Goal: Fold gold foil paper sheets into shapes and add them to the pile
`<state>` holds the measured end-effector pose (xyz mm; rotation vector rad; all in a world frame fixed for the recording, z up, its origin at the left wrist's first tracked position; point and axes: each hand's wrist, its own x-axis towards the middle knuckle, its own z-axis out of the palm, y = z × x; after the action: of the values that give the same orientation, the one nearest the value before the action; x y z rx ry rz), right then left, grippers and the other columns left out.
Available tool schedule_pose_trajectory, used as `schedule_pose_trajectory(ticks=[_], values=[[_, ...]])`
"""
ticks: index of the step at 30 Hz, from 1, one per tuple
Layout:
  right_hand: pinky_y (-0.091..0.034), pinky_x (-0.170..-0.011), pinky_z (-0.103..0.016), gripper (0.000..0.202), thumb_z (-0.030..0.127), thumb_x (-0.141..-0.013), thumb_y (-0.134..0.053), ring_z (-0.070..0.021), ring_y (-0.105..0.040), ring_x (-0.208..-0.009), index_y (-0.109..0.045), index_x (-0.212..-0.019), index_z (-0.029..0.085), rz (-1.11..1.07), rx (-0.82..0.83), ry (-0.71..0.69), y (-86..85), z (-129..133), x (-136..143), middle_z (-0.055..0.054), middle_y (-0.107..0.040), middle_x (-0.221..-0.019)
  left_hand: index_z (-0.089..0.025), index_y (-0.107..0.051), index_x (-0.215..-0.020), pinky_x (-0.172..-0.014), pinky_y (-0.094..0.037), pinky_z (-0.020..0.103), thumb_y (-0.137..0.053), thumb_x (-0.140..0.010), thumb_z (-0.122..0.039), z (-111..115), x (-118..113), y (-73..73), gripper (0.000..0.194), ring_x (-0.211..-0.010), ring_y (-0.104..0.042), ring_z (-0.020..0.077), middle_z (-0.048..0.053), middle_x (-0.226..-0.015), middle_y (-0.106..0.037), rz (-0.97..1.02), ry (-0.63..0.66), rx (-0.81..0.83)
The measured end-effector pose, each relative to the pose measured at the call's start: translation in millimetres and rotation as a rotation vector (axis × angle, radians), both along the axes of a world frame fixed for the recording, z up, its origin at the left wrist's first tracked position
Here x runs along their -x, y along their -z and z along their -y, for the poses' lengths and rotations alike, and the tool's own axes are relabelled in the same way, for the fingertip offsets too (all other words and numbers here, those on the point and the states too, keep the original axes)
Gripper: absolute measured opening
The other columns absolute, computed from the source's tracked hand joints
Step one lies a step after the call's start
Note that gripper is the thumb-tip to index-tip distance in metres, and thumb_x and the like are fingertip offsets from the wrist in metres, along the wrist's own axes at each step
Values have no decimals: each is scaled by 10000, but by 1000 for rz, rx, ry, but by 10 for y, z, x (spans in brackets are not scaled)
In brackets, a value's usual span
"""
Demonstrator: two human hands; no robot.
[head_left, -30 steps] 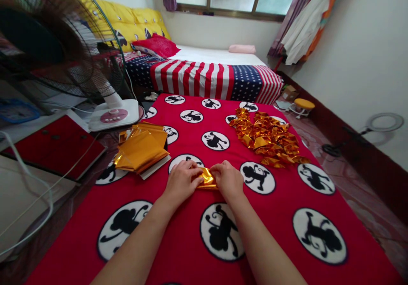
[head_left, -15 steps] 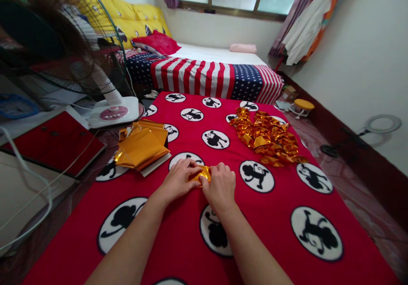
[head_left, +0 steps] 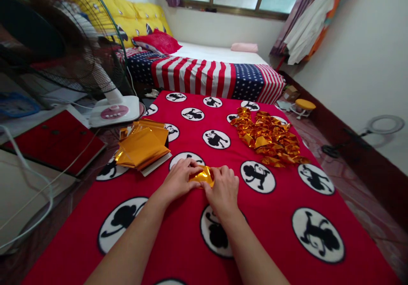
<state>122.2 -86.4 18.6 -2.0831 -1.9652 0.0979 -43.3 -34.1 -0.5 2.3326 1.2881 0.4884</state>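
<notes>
Between my two hands is a partly folded piece of shiny gold foil paper (head_left: 202,175), just above the red cloth. My left hand (head_left: 182,176) pinches its left end between thumb and fingers. At the right end, my right hand (head_left: 225,186) grips it the same way, the thumb on the near side. A stack of flat gold foil sheets (head_left: 143,145) lies to the left of my left hand. Farther off on the right is a heap of folded gold foil pieces (head_left: 266,137).
A red cloth with monkey prints (head_left: 264,217) covers the surface under my hands. On the left a fan (head_left: 116,108) stands beside a red panel (head_left: 52,142). Beyond is a bed with a striped, starred cover (head_left: 204,74). A yellow stool (head_left: 305,104) is at the right wall.
My right hand has shifted slightly to the right, away from my left. More of the gold foil paper shows between them.
</notes>
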Motion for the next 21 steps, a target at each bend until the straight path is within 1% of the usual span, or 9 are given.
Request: schedule_pose_trajectory(ticks=[4, 6, 8, 14, 18, 21], values=[[-325, -763, -343, 432, 481, -788, -713, -253, -496, -967, -656, -1179, 307, -35, 5, -40, 21, 20, -129, -70, -575, -1009, -293, -707, -1137, -989, -419, 390, -801, -697, -343, 5, -2, -10, 452, -1063, -536, 234, 35, -1147, -609, -7, -4, 13], [-324, -745, -334, 424, 472, -786, -720, -242, -501, -941, -659, -1188, 354, -62, 19, -53, 28, 29, -203, -55, -572, -986, -294, -702, -1149, -996, -414, 395, -805, -694, -334, 4, -2, -19, 468, -1075, -534, 238, 35, -1157, -608, -13, 0, 20], [-330, -734, -327, 412, 445, -788, -725, -233, -508, -922, -664, -1190, 377, -88, 35, -57, 34, 36, -270, -45, -570, -970, -293, -700, -1157, -1000, -411, 398, -810, -686, -327, 1, 0, -25, 484, -1084, -532, 241, 34, -1164, -607, -15, -3, 21], [-385, -781, -331, 404, 320, -791, -726, -222, -532, -926, -676, -1191, 354, -154, 40, -59, 67, 62, -418, -39, -577, -968, -298, -703, -1157, -986, -421, 384, -819, -672, -301, 0, 5, -27, 499, -1075, -537, 234, 27, -1157, -613, -6, -11, 27], [-415, -789, -336, 399, 268, -795, -705, -222, -558, -931, -681, -1185, 350, -187, 59, -72, 89, 69, -569, -35, -594, -960, -300, -701, -1165, -991, -418, 382, -815, -673, -299, -1, 0, -23, 505, -1082, -537, 234, 25, -1156, -613, 4, -18, 24], [-441, -800, -361, 331, 234, -811, -669, -234, -575, -908, -705, -1135, 293, -206, 41, -46, 45, 65, -637, -44, -611, -929, -301, -705, -1159, -985, -422, 384, -816, -667, -316, -14, 2, -18, 504, -1074, -539, 237, 28, -1146, -615, -4, -15, 29]])
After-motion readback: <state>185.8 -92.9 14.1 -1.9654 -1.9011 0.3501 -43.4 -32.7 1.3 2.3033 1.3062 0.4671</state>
